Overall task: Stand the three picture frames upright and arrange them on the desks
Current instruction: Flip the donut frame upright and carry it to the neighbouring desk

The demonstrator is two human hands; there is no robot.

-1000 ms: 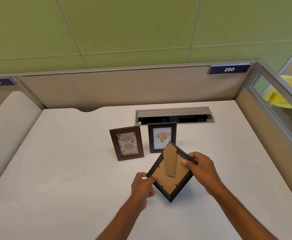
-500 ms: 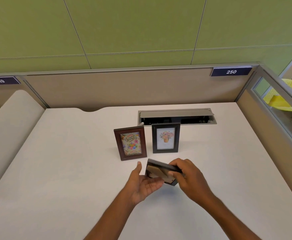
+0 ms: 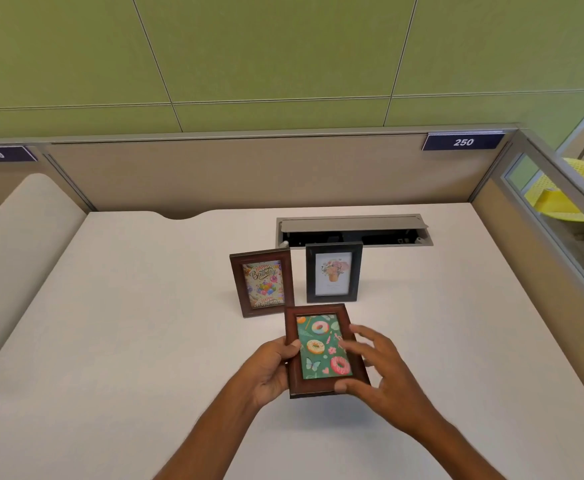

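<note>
Just beyond the left hand (image 3: 270, 370), the birthday frame (image 3: 262, 283) is standing in the way; beyond the right hand (image 3: 382, 372), the flower frame (image 3: 333, 272) is blocking, with the open cable tray (image 3: 352, 231) lying behind it. Bare worktop (image 3: 127, 323) is spreading wide to the left of the left hand and to the right of the right hand.

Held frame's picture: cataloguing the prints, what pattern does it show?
Doughnuts and butterflies on dark green, in the held frame; head view.
</note>
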